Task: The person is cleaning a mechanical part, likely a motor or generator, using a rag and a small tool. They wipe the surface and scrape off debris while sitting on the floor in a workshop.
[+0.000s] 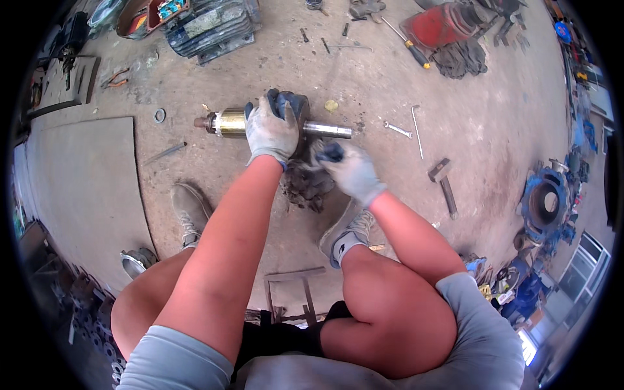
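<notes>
A motor rotor (231,123) with a brass-coloured section, a dark core and a bright steel shaft lies crosswise in front of me. My left hand (272,133), in a pale glove with dark fingertips, is wrapped over its dark middle part. Just below the shaft's right end, my right hand (351,170) wears a matching glove and is blurred by motion. Its fingers look curled in, and a greyish smear beside them hides whatever they hold. A dark, crumpled rag (307,185) lies below the rotor, between my hands.
A hammer (444,187), a wrench (398,130) and a thin metal rod (417,132) lie to the right. Farther off are a screwdriver (416,53), a red container (442,26) and a finned motor housing (211,29). Pliers (116,79) and a flat sheet (88,175) are left.
</notes>
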Demonstrator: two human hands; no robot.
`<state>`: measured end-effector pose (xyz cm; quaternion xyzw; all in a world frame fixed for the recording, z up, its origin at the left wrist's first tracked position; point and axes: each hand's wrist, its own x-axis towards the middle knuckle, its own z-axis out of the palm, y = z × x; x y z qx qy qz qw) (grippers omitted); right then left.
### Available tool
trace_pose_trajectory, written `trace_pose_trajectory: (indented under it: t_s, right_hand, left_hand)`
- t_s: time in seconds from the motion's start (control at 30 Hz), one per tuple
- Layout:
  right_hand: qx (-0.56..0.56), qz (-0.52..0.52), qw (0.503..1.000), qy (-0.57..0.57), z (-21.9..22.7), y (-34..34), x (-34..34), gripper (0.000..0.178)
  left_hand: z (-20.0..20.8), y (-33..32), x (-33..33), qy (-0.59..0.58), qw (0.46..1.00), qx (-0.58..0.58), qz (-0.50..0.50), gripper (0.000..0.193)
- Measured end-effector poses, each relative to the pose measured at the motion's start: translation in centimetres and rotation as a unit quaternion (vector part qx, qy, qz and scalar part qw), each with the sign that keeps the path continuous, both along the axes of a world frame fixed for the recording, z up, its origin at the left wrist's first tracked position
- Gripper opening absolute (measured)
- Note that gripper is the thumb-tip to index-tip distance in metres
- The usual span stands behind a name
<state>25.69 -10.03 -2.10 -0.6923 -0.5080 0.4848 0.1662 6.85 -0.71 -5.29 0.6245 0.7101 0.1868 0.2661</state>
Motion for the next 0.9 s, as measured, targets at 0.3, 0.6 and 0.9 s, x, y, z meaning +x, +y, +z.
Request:
trace_pose_trajectory:
  t_s: [0.3,0.6,0.9]
  right_hand:
    - [0.106,-0.221,0.966,-0.079,11.9,-1.6,23.3,0.015]
    - [0.395,-0.451,0.784,-0.16,12.2,-1.8,38.1,0.028]
    - [0.007,-0.211,0.974,-0.088,-0.6,-5.6,18.2,0.127]
  left_hand:
    - [0.6,0.2,0.3,-0.005,1.0,-0.018,-0.01,0.048]
    - [1.0,0.2,0.3,0.001,0.999,-0.031,-0.007,0.041]
    - [0.5,0.0,0.2,-0.002,1.0,-0.014,-0.011,0.044]
